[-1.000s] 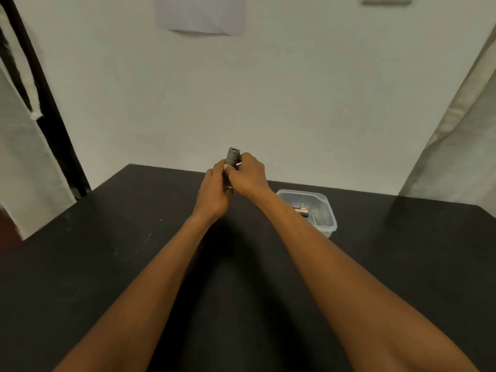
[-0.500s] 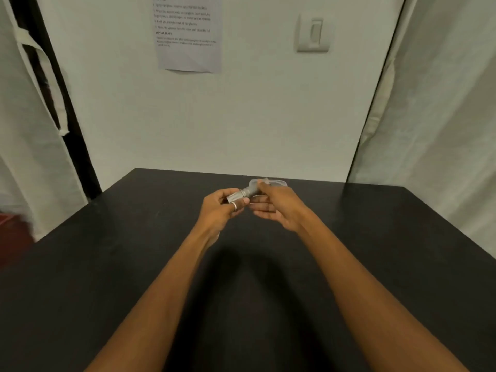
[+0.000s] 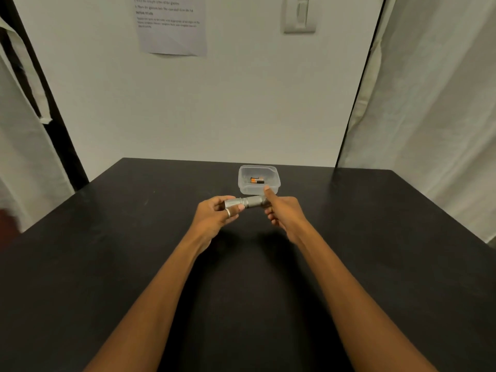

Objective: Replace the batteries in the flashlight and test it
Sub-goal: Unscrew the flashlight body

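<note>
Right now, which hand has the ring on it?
The left hand: a silver ring shows on one finger as it holds the flashlight. The right hand, gripping the other end, shows none.

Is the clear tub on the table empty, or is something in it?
Not empty: the lidless tub holds an orange-and-black battery lying flat on its bottom. Whether there are more, cannot tell.

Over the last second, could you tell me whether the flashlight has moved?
Yes. The flashlight tipped from upright to level and shifted right, from left of the plastic container to directly before it.
</note>
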### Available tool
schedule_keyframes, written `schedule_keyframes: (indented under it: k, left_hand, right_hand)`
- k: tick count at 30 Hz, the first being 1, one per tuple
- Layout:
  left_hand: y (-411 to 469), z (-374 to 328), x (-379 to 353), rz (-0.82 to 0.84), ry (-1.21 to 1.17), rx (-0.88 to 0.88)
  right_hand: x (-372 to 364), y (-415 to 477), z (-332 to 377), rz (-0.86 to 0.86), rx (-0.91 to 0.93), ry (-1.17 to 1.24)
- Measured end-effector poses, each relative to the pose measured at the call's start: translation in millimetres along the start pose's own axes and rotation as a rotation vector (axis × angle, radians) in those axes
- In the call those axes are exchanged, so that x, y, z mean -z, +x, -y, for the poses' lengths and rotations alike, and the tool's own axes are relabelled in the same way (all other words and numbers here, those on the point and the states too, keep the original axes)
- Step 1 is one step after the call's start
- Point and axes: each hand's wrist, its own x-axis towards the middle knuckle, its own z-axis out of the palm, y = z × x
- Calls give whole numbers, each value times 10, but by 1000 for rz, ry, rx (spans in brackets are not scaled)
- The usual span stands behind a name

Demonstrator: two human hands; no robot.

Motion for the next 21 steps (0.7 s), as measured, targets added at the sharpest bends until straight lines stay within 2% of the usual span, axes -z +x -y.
schedule_keyframes:
  k: [8, 21]
  left_hand:
    - [181, 52, -53, -70, -4, 26]
    - [315, 139, -45, -44, 83, 64]
  right_hand:
    - [-14, 190, -146, -9, 76, -9]
    - [-21, 290, -275, -32, 132, 49]
